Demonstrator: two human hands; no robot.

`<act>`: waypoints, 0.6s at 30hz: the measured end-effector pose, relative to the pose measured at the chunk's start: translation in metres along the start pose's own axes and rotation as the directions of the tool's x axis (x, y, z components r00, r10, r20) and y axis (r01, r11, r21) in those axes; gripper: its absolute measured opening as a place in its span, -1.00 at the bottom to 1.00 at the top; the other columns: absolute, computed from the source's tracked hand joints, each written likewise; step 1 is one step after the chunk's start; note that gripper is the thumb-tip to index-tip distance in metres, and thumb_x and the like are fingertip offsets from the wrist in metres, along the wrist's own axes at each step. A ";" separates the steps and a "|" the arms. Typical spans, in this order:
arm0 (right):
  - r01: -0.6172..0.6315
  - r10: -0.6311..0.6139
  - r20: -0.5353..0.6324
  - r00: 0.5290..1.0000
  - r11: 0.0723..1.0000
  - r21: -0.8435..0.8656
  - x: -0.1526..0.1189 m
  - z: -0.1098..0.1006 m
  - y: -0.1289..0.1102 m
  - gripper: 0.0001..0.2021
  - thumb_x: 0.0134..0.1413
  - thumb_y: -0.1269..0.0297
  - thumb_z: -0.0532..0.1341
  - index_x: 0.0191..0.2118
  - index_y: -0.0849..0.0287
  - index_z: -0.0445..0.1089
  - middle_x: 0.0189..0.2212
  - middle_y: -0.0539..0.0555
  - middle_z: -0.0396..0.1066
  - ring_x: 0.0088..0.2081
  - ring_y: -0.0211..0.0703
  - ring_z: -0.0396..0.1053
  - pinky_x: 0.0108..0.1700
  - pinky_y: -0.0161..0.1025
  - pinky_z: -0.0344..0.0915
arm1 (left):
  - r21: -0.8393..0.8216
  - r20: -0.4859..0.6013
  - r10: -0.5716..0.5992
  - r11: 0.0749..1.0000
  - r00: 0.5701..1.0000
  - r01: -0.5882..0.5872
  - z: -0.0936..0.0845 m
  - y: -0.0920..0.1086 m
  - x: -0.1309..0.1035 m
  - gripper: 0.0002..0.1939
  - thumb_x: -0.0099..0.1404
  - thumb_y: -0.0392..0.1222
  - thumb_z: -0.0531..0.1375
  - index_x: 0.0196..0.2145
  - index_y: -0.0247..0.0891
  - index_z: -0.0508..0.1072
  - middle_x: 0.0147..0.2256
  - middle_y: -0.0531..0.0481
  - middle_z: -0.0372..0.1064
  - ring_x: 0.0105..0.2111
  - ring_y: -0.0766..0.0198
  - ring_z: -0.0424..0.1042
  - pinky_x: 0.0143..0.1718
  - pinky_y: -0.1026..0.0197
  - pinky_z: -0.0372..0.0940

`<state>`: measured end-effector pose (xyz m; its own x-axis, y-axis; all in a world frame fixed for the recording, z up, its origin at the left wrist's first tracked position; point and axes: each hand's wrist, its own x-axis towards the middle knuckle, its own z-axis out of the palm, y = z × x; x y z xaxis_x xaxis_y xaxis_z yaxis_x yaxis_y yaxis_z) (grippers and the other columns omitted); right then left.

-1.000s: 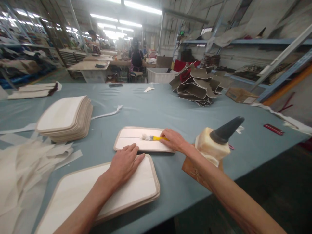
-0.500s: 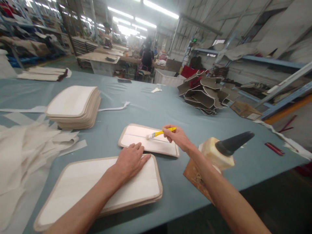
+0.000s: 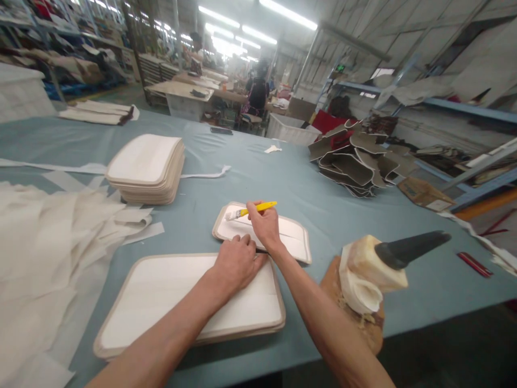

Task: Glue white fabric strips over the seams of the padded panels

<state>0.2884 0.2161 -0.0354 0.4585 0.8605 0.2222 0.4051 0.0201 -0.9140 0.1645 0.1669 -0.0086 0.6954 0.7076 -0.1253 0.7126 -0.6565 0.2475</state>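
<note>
Well, yellow-handled brush point(image 3: 243, 212) over panel point(image 3: 291, 228).

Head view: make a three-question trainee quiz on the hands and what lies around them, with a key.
1. Fill in: the yellow-handled brush is held in the person's ____ hand.
2. True or false: in the picture, the tall pad stack lies left of the smaller pad.
3. The left hand rests on:
a) the cardboard box
b) the large front pads
c) the gray pieces

Key: 1. right; 2. true; 3. b

Smooth plastic brush handle point(image 3: 266, 206), matt panels point(image 3: 294, 231), faintly glossy tabletop point(image 3: 250, 180).
</note>
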 end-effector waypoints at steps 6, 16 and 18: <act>-0.023 0.036 0.064 0.997 0.979 -0.204 0.006 0.011 0.007 -0.69 0.26 0.07 0.15 -0.35 0.13 0.54 -0.49 -0.01 0.52 -0.37 -0.16 0.50 -0.26 -0.31 0.32 | 0.016 0.000 -0.006 1.000 1.000 0.006 0.003 0.000 0.001 -0.46 0.55 0.07 -0.05 0.11 -0.34 0.52 0.10 -0.30 0.52 0.12 -0.13 0.46 0.09 -0.09 0.38; -0.044 0.074 0.056 0.996 0.909 -0.415 0.012 -0.061 0.014 -0.72 0.23 0.10 0.22 -0.38 0.12 0.58 -0.50 0.01 0.56 -0.36 -0.15 0.51 -0.29 -0.34 0.25 | 0.050 0.000 0.041 0.998 0.999 -0.041 0.006 -0.003 0.005 -0.45 0.55 0.09 -0.07 0.02 -0.35 0.55 0.10 -0.33 0.50 0.17 -0.14 0.44 0.11 -0.08 0.37; -0.068 0.095 0.036 0.995 0.888 -0.454 0.012 -0.083 0.018 -0.73 0.22 0.12 0.22 -0.38 0.13 0.58 -0.50 0.00 0.55 -0.38 -0.17 0.49 -0.33 -0.34 0.21 | 0.055 -0.004 0.044 0.998 0.999 -0.044 0.008 -0.005 0.007 -0.44 0.56 0.09 -0.08 0.05 -0.36 0.54 0.11 -0.34 0.49 0.19 -0.14 0.43 0.13 -0.08 0.36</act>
<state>0.3674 0.1843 -0.0213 0.4662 0.8762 0.1220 0.6878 -0.2723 -0.6729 0.1672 0.1729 -0.0187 0.7260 0.6788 -0.1105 0.6853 -0.7004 0.1994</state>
